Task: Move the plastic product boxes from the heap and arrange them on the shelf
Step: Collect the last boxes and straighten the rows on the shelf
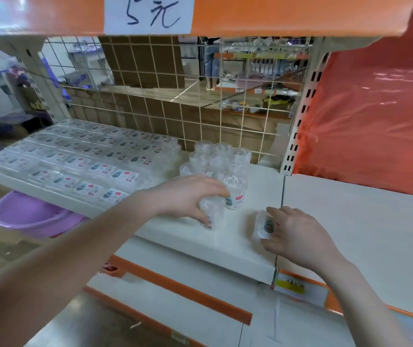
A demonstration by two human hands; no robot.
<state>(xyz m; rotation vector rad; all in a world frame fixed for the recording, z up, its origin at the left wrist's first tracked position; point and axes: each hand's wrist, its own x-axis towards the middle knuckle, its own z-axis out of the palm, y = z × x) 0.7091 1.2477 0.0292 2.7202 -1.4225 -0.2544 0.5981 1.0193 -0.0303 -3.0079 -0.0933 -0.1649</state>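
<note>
Clear plastic product boxes with small printed labels stand in a cluster point(219, 159) on the white shelf point(225, 241). My left hand point(188, 196) reaches over the front of the cluster and grips a clear box point(209, 212) standing on the shelf, beside another labelled box point(235, 196). My right hand point(293, 234) holds a clear box point(262, 226) lying on its side on the shelf, near the shelf joint. Flat clear packs point(80, 151) lie in neat rows over the shelf's left half.
A wire grid point(175, 96) backs the shelf, with an upright post point(300, 116) at right. An orange plastic sheet point(376, 108) hangs beyond it over a bare white shelf point(350, 221). A purple basin point(30, 216) sits below left. An orange price rail point(275, 13) runs overhead.
</note>
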